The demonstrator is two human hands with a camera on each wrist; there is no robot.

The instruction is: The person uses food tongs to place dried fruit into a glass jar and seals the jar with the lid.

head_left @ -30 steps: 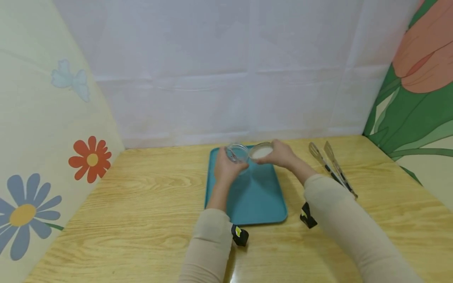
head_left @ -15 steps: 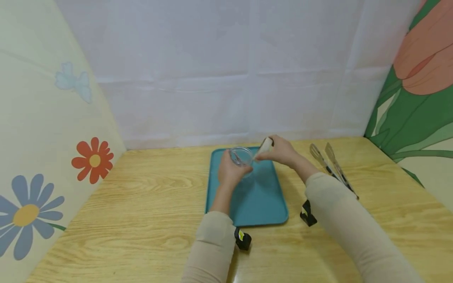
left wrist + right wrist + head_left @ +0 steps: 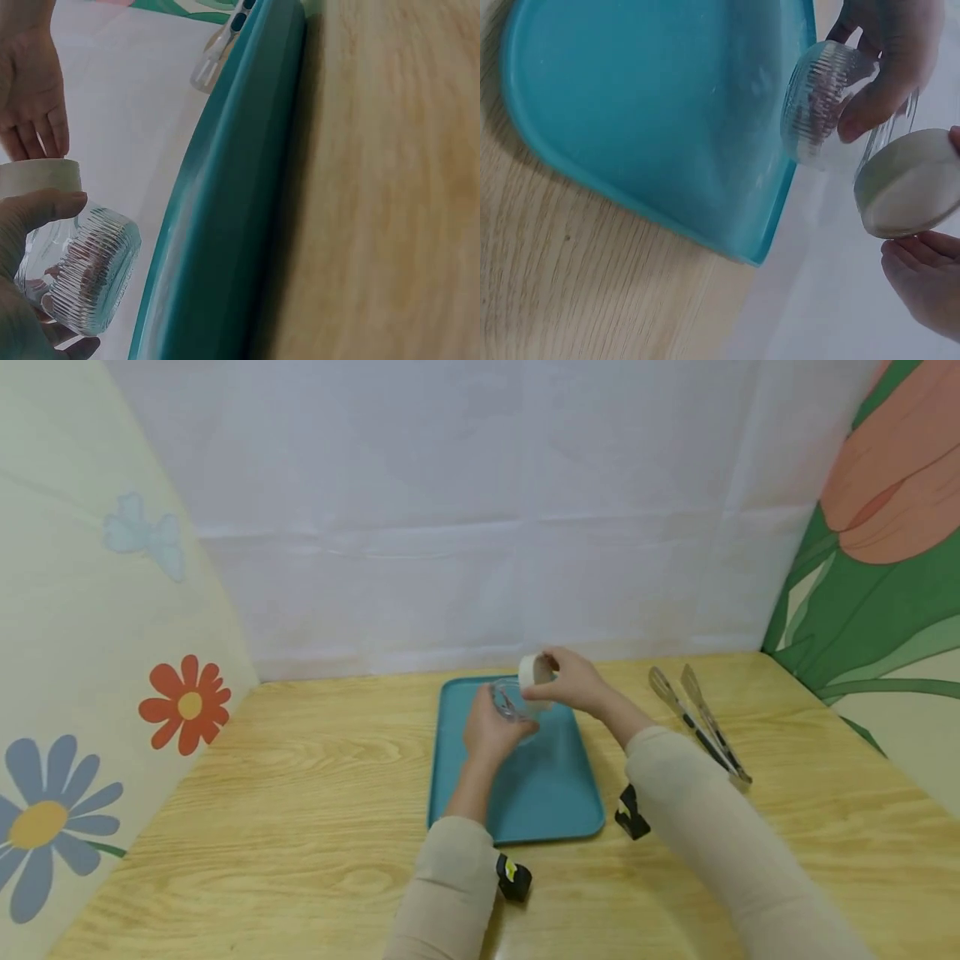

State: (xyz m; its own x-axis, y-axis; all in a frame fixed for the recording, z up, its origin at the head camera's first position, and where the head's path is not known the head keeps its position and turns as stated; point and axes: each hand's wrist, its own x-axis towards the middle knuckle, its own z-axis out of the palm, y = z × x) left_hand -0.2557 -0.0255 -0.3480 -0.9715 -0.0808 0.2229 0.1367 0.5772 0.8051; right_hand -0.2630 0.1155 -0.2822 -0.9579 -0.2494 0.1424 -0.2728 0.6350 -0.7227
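My left hand grips a clear glass jar with ribbed sides, its thumb and fingers wrapped round the glass. The jar is tilted above the tray. A round, cream-white lid with a raised rim is pinched by my right hand. In the head view the lid stands tipped at the jar's mouth, on its upper right. In the left wrist view the lid overlaps the jar's upper end; whether the two touch, I cannot tell. Beneath both hands lies a blue-green tray.
Metal tongs with dark grip sections lie spread to the right of the tray on the wood-grain table. A white cloth hangs behind. Panels with painted flowers flank the table.
My right hand has turned the lid from lying face up beside the jar, through edge-on, to tipped over at the jar's mouth. The left hand keeps its grip and has tilted the jar slightly.
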